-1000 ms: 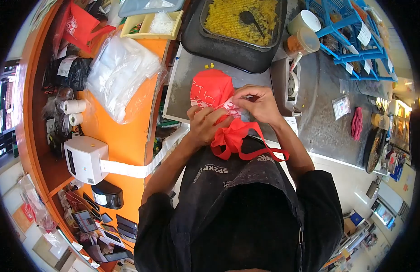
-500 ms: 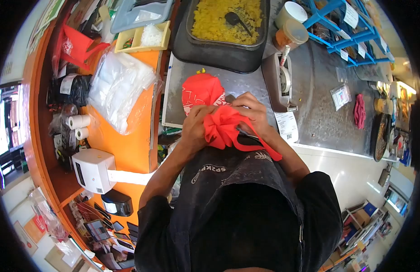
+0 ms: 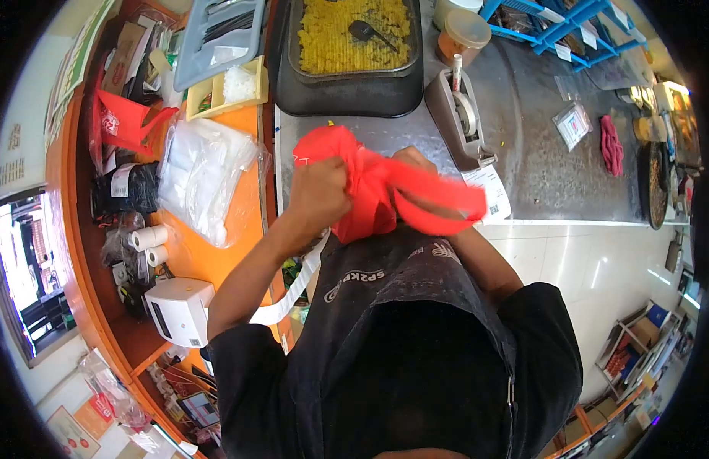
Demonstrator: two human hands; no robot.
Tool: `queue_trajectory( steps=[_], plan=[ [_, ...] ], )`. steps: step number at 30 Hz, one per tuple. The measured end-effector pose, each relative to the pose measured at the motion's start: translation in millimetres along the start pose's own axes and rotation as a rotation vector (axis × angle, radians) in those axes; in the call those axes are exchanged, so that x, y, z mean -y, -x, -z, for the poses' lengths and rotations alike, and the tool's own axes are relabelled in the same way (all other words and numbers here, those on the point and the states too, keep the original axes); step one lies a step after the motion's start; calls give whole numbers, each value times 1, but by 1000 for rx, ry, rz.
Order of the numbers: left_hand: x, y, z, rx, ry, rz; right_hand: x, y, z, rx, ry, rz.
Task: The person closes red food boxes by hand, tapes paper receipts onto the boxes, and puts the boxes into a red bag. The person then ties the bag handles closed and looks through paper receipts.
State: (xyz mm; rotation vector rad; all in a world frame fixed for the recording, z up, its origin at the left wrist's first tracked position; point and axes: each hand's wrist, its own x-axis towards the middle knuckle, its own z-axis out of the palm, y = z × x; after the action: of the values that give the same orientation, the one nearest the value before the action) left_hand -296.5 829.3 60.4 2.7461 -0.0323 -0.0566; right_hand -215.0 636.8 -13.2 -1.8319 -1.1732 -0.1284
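Observation:
A red cloth bag (image 3: 366,195) with white print hangs between my hands in front of the apron, near the metal counter's edge. My left hand (image 3: 321,191) is closed in a fist on the bag's left side. At the bag's upper right is my right hand (image 3: 416,159), partly hidden behind the red cloth, its knuckles bent around the material. The bag's handle loop is blurred and swings out to the right over my right wrist.
A tray of yellow food (image 3: 354,38) with a black spoon stands ahead. A tape dispenser (image 3: 463,122) and a receipt (image 3: 488,191) lie right of my hands. Plastic bags (image 3: 205,176) and a label printer (image 3: 180,310) sit on the orange counter at left.
The bag's gathered top has been spread and drawn upward between my hands, and its handle has swung right. My left hand has moved up and left into a fist. The view has shifted.

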Motion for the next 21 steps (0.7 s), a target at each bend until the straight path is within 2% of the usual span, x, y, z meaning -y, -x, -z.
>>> queue_trajectory(
  steps=[2, 3, 6, 8, 9, 11, 12, 15, 17, 18, 19, 21],
  plan=[
    [13, -17, -2, 24, 49, 82, 15, -2, 1, -16, 159, -139],
    [15, -26, 1, 42, 84, 91, 22, -10, 7, -158, 205, -114],
    [20, -50, 14, 103, 159, 63, 55, 14, 30, -89, 158, -450],
    [28, -60, 16, 160, 178, -20, 88, 10, 47, -250, 64, -254],
    [28, -65, 20, 270, 214, 42, 100, 7, 52, -328, 16, -162],
    [26, -80, 29, 485, 277, 162, 116, -6, 41, 19, -106, -113],
    [31, -84, 26, 526, 336, 190, 122, -11, 32, 191, -168, -86],
    [30, -91, 30, 632, 510, 250, 103, -18, -8, 558, 164, -412],
    [37, -84, 21, 568, 640, 265, 94, -25, -14, 101, -167, -652],
    [40, -78, 16, 543, 709, 280, 90, -26, -18, -75, -170, -612],
    [37, -75, 18, 542, 716, 308, 86, -27, -22, -246, -163, -561],
    [28, -76, 23, 527, 736, 352, 69, -28, -31, -455, 202, -134]
  ],
)
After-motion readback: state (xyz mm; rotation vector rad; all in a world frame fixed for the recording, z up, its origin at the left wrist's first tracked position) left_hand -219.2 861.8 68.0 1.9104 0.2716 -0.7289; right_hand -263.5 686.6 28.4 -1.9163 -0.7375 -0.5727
